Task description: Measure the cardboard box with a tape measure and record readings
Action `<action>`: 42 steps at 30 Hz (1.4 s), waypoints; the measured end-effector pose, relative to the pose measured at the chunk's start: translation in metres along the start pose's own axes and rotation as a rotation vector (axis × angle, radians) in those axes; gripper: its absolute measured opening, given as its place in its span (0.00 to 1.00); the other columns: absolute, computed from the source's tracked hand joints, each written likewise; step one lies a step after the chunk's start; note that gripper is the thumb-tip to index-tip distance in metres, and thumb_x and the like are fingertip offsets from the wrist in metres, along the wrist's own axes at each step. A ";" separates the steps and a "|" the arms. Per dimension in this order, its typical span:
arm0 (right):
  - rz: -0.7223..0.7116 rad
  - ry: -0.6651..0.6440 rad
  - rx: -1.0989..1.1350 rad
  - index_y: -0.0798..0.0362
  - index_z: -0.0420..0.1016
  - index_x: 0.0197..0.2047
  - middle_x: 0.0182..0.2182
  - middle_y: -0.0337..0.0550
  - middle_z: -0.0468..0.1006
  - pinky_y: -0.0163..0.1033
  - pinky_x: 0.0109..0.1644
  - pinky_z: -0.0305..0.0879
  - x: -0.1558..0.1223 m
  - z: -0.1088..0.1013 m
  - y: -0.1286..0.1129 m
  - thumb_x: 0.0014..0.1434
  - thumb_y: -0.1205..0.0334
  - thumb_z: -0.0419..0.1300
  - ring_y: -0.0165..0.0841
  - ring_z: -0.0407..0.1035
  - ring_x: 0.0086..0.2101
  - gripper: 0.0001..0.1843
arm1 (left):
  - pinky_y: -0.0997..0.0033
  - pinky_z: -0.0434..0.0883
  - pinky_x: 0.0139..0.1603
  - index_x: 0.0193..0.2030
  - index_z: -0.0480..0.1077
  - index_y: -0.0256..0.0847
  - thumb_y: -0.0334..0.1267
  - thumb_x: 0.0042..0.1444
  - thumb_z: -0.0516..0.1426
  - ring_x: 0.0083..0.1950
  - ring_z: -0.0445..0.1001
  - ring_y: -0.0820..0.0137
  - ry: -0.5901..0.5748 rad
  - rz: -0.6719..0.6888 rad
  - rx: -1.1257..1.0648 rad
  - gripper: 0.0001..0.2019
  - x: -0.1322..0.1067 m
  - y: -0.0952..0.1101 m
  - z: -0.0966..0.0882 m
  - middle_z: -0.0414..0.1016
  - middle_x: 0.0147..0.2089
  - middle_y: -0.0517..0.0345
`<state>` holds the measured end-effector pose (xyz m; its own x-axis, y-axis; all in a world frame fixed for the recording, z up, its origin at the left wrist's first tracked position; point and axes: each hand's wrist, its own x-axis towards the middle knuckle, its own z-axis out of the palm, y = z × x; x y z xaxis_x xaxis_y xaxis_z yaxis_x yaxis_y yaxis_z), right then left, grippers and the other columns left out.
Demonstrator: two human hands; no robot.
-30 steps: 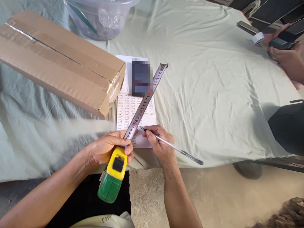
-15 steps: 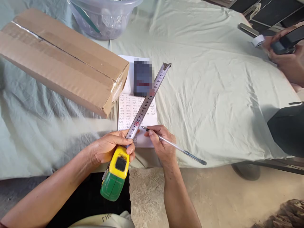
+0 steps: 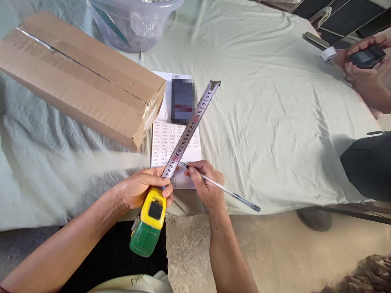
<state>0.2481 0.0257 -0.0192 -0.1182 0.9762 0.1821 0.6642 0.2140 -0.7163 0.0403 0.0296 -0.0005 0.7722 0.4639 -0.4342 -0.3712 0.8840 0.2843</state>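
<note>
My left hand [image 3: 139,190] is closed round a yellow and green tape measure [image 3: 148,226] at the near table edge. Its metal blade [image 3: 191,128] runs out diagonally up and to the right, across a white sheet of paper [image 3: 161,142] filled with small handwritten rows. My right hand [image 3: 206,183] pinches a thin pen [image 3: 226,190], its tip resting on the paper right beside the blade near the red mark. A small dark rectangular object [image 3: 182,100] lies on the top part of the sheet, under the blade.
A long taped cardboard box [image 3: 79,77] lies to the left on the pale green cloth [image 3: 269,106]. A clear plastic tub [image 3: 134,22] stands at the back. Another person's hands [image 3: 365,71] hold a dark device at the far right, near a roll of white tape [image 3: 328,53].
My hands, the tape measure and the pen have hardly moved. The other person's hands at the right have shifted the dark device.
</note>
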 end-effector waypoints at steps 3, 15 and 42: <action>-0.012 0.032 0.019 0.50 0.71 0.37 0.25 0.37 0.79 0.36 0.33 0.67 0.000 0.000 0.000 0.63 0.61 0.54 0.32 0.73 0.28 0.06 | 0.68 0.65 0.32 0.54 0.62 0.38 0.29 0.55 0.55 0.27 0.73 0.66 0.005 -0.004 -0.002 0.18 0.000 0.001 0.000 0.68 0.22 0.62; -0.025 0.036 -0.020 0.50 0.70 0.35 0.26 0.37 0.78 0.36 0.33 0.66 0.000 0.001 0.001 0.62 0.63 0.54 0.32 0.73 0.28 0.06 | 0.69 0.65 0.31 0.57 0.61 0.37 0.29 0.56 0.54 0.26 0.72 0.66 0.012 0.003 0.024 0.20 0.000 0.001 0.001 0.68 0.22 0.62; -0.041 0.099 -0.006 0.50 0.70 0.34 0.24 0.35 0.76 0.34 0.29 0.65 0.000 0.001 0.001 0.61 0.65 0.53 0.30 0.71 0.24 0.06 | 0.69 0.64 0.31 0.50 0.61 0.38 0.28 0.55 0.54 0.26 0.72 0.67 0.038 0.000 0.032 0.16 0.000 0.002 0.003 0.68 0.22 0.62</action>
<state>0.2477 0.0260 -0.0203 -0.0717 0.9581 0.2774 0.6650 0.2532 -0.7026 0.0411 0.0307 0.0027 0.7519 0.4664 -0.4661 -0.3540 0.8819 0.3114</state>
